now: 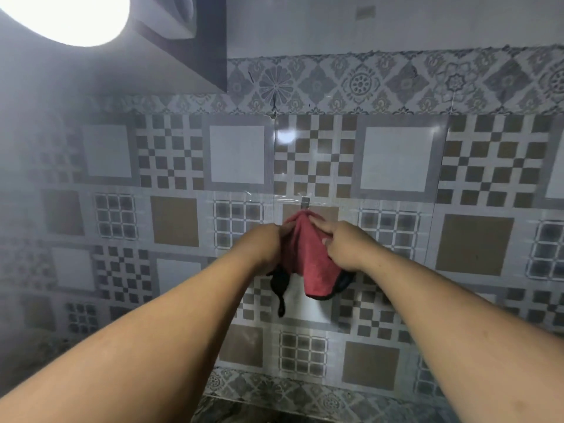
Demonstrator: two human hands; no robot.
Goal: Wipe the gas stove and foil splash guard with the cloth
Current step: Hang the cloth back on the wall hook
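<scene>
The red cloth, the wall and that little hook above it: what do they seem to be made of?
Cloth: soft fabric, probably microfibre; matte, it folds and droops, with a dark edge trim.
Wall: glossy patterned ceramic tile, judging by the lamp's reflection and the joints; a clear film may cover part of it.
Hook: small and grey, possibly metal; too small to be sure.

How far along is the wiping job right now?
Nothing visibly wiped: neither stove nor splash guard is in view. In hand: the left hand and right hand hold the red cloth at a wall hook. Whether all the wiping remains cannot be told.
</scene>
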